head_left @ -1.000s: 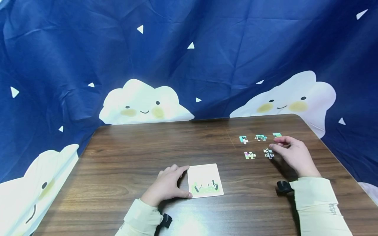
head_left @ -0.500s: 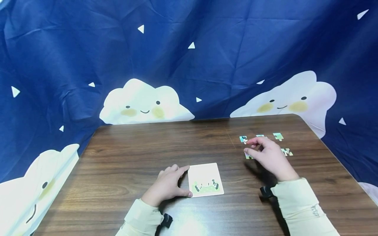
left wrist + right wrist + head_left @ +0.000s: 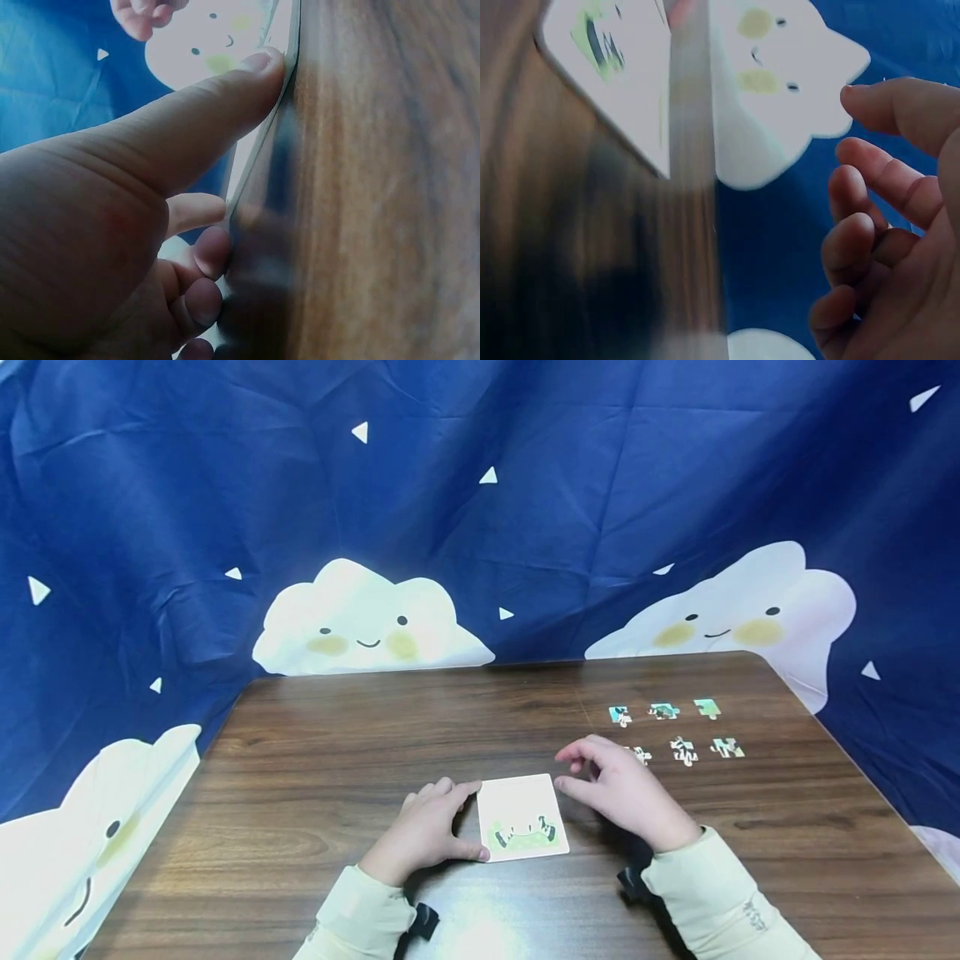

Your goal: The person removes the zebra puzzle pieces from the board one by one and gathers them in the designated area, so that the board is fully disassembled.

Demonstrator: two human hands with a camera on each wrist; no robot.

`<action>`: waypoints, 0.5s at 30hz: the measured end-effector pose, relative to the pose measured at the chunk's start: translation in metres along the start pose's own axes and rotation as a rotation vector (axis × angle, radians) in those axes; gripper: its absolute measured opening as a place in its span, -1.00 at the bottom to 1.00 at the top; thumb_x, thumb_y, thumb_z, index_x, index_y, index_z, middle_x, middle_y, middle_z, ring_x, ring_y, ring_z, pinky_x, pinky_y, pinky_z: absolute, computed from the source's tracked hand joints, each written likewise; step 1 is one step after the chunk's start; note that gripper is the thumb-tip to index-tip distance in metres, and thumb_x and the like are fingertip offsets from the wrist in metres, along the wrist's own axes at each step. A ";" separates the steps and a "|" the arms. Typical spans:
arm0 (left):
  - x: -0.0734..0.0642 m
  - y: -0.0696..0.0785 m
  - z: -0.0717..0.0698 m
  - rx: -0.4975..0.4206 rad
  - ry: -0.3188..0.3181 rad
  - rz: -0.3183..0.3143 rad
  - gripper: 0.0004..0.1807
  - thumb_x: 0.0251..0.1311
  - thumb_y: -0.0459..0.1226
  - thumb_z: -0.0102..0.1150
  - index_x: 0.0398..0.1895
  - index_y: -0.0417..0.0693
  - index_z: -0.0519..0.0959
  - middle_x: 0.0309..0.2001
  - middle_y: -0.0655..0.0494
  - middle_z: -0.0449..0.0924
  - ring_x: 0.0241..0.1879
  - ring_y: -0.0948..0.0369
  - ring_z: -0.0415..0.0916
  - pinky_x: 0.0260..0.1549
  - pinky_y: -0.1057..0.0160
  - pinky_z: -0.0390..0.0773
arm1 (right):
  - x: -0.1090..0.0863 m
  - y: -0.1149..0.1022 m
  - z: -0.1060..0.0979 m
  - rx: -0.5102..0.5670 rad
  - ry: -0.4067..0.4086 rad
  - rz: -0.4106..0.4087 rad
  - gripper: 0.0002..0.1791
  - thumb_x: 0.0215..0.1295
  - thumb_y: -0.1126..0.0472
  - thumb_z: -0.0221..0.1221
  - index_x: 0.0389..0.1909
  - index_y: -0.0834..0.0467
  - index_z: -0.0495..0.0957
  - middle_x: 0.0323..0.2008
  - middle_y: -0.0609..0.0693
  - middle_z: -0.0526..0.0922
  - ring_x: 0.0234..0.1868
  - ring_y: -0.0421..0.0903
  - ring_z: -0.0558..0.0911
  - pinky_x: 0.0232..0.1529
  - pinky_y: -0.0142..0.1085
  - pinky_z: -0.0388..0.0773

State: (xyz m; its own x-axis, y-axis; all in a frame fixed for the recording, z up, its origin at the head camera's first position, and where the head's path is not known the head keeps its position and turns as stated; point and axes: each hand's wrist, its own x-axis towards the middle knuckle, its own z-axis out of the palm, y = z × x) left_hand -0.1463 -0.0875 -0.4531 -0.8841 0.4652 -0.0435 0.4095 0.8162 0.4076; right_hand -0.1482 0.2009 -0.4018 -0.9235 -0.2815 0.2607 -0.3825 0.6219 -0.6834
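Note:
A white square puzzle board (image 3: pixel 522 814), with striped legs and green grass printed along its near edge, lies flat on the table. My left hand (image 3: pixel 422 828) rests at the board's left side, with the thumb touching the near corner and the index finger at the far one. In the left wrist view the thumb (image 3: pixel 217 97) lies straight against the board's edge. Just right of the board, my right hand (image 3: pixel 622 789) hovers with relaxed fingers and nothing between them. The right wrist view shows those fingers (image 3: pixel 847 240) loosely bent beside the board (image 3: pixel 626 82).
Several loose puzzle pieces lie in two rows at the table's back right, including a green one (image 3: pixel 707 707) and a striped one (image 3: pixel 683 750). A near-row piece (image 3: pixel 641 755) is partly covered by my right hand. A blue cloud-printed curtain (image 3: pixel 525 527) hangs behind the brown table (image 3: pixel 360 718).
My right hand has moved left and nearer, away from the puzzle pieces to beside the board, uncovering most of the pieces. The left hand and board have stayed in place.

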 end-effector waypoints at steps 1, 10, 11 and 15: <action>0.000 0.000 0.000 0.001 0.002 0.000 0.07 -0.25 0.24 0.54 0.41 0.04 0.42 -0.25 0.24 0.37 -0.24 0.22 0.28 -0.22 0.14 0.26 | 0.000 -0.002 0.004 0.008 -0.018 -0.001 -0.80 0.16 0.21 0.40 -0.19 0.03 0.67 -0.35 -0.10 0.56 -0.39 -0.15 0.48 -0.33 -0.34 0.42; 0.000 0.000 0.000 -0.006 0.011 0.005 0.01 -0.24 0.24 0.54 0.35 0.04 0.46 -0.22 0.24 0.41 -0.20 0.20 0.33 -0.21 0.12 0.28 | -0.005 -0.015 0.035 0.017 -0.143 -0.072 -0.78 0.15 0.19 0.39 -0.18 0.09 0.66 -0.40 -0.18 0.49 -0.46 -0.24 0.45 -0.37 -0.37 0.41; 0.000 0.000 0.000 -0.005 0.012 0.005 0.01 -0.25 0.24 0.54 0.34 0.04 0.46 -0.22 0.24 0.41 -0.20 0.20 0.33 -0.21 0.12 0.28 | -0.006 -0.016 0.038 0.019 -0.160 -0.078 -0.77 0.16 0.18 0.39 -0.17 0.11 0.66 -0.40 -0.18 0.50 -0.47 -0.26 0.44 -0.37 -0.37 0.41; -0.001 0.000 0.000 0.001 0.009 -0.001 0.01 -0.25 0.25 0.52 0.35 0.06 0.46 -0.21 0.25 0.41 -0.18 0.20 0.34 -0.19 0.13 0.28 | -0.008 -0.019 0.049 0.003 -0.264 -0.104 -0.71 0.15 0.14 0.38 -0.14 0.17 0.66 -0.44 -0.18 0.52 -0.51 -0.34 0.42 -0.38 -0.38 0.42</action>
State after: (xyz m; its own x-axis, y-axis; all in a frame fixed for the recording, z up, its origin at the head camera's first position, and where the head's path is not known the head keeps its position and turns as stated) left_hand -0.1456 -0.0876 -0.4529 -0.8864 0.4615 -0.0353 0.4090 0.8167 0.4070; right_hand -0.1317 0.1562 -0.4243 -0.8393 -0.5246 0.1431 -0.4743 0.5776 -0.6645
